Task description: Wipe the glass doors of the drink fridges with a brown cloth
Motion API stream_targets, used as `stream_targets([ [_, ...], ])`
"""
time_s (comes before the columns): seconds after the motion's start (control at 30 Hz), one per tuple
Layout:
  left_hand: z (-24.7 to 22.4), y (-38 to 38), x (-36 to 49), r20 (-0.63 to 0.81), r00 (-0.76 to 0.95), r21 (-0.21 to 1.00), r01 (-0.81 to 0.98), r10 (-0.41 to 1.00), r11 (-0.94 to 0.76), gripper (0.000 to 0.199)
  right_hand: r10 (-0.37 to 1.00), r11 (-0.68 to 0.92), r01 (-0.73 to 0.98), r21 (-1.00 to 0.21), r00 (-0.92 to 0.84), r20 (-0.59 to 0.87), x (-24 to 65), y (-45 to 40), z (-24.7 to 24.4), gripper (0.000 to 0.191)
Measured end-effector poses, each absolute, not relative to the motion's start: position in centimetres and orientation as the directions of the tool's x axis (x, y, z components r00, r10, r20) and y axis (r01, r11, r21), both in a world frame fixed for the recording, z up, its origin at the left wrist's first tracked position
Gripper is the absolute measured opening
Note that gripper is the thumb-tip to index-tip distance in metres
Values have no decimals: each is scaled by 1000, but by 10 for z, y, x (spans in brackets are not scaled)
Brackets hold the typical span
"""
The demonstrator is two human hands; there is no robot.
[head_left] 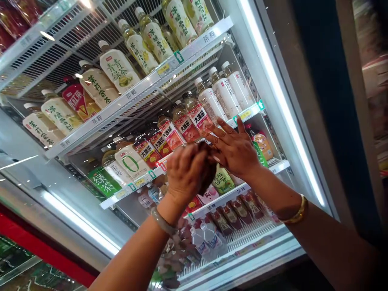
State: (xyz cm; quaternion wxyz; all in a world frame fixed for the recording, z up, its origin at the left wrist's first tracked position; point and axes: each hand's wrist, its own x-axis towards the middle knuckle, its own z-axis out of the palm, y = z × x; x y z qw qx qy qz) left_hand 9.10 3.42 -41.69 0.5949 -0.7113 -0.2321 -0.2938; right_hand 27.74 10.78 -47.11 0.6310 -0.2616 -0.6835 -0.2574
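Note:
My left hand point(186, 167) is closed in a fist in front of the glass door of a drinks fridge. A dark brown patch point(209, 169) shows beside its fingers; I cannot tell whether it is a held thing or a reflection. Just to the right, my right hand point(235, 149) has its fingers spread, nearly flat toward the glass, its thumb close to the left fist. Whether either hand touches the glass is unclear. Behind them, bottles with red and white labels point(198, 115) stand on the middle shelf, partly hidden by my hands.
Bottled teas fill several tilted-looking shelves, among them a green-tea bottle point(117, 64) above and a green carton point(104, 180) at lower left. Bright light strips point(285, 101) run along the door frame. A red edge point(45, 242) crosses the lower left.

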Motion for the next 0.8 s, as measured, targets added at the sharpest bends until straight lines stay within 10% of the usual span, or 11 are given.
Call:
stream_targets([
  [0.13,-412,44,112,849,525,-526,834,-54,-167,33,24,729,683,-51,49,999,277,109,-471,60],
  [0.37,-440,39,117,620,784,-764,610,23,-212,30,96,735,677,-30,-61,994,300,108,-468,68],
  [0.57,-413,48,131,834,550,-547,820,-33,-169,33,103,691,721,-50,-30,994,317,115,-463,64],
  [0.8,-445,43,144,474,878,-835,471,61,-285,24,133,679,730,-79,-16,991,330,122,-464,54],
])
